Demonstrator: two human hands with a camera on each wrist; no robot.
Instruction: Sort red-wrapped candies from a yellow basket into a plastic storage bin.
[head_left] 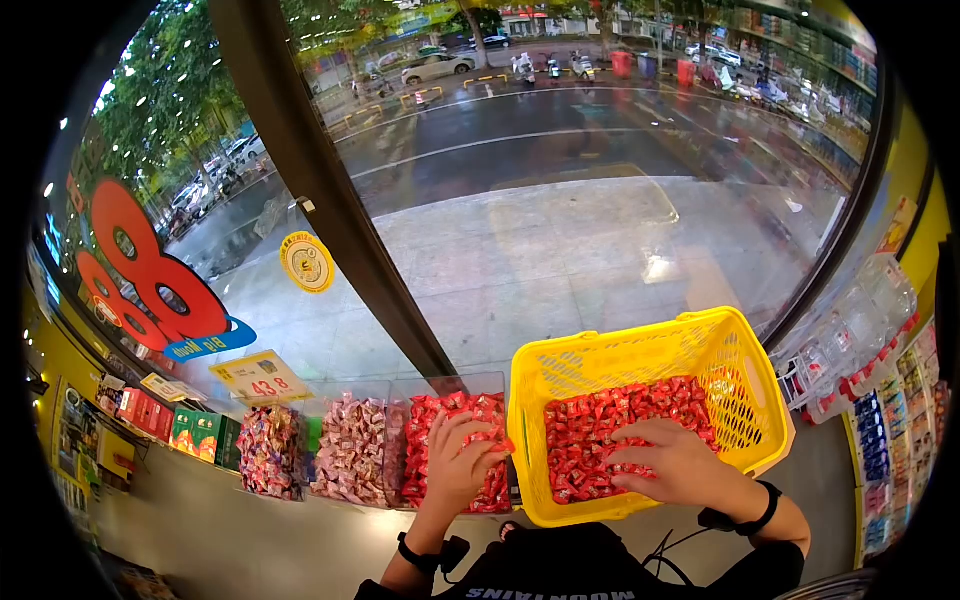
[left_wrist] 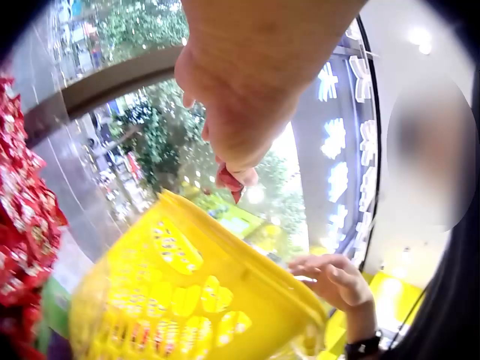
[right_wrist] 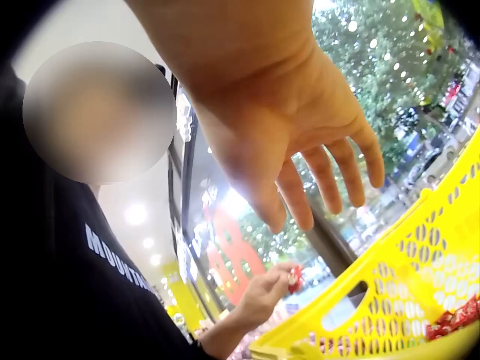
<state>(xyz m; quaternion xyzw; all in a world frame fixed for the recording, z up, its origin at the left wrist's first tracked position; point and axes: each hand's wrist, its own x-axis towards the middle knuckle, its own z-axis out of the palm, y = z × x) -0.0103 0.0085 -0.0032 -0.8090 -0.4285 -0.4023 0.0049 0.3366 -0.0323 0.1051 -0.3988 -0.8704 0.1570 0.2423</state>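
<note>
My left hand (head_left: 460, 465) is above the bin of red-wrapped candies (head_left: 425, 415), beside the yellow basket (head_left: 530, 440). It pinches one red candy (left_wrist: 229, 181) between thumb and fingertips, a candy (right_wrist: 295, 280) that also shows in the right wrist view. Over the basket, my right hand (head_left: 675, 465) hovers palm down with fingers spread and slightly bent. Nothing is in that hand (right_wrist: 277, 112) in the right wrist view. Many red candies (head_left: 590, 430) cover the basket's floor.
Left of the red candies stand a bin of pink-wrapped candies (head_left: 350, 450) and one of mixed candies (head_left: 270, 450). A price sign (head_left: 260, 378) rises behind them. A window with a dark frame post (head_left: 350, 220) is ahead; stocked shelves (head_left: 900, 440) are at right.
</note>
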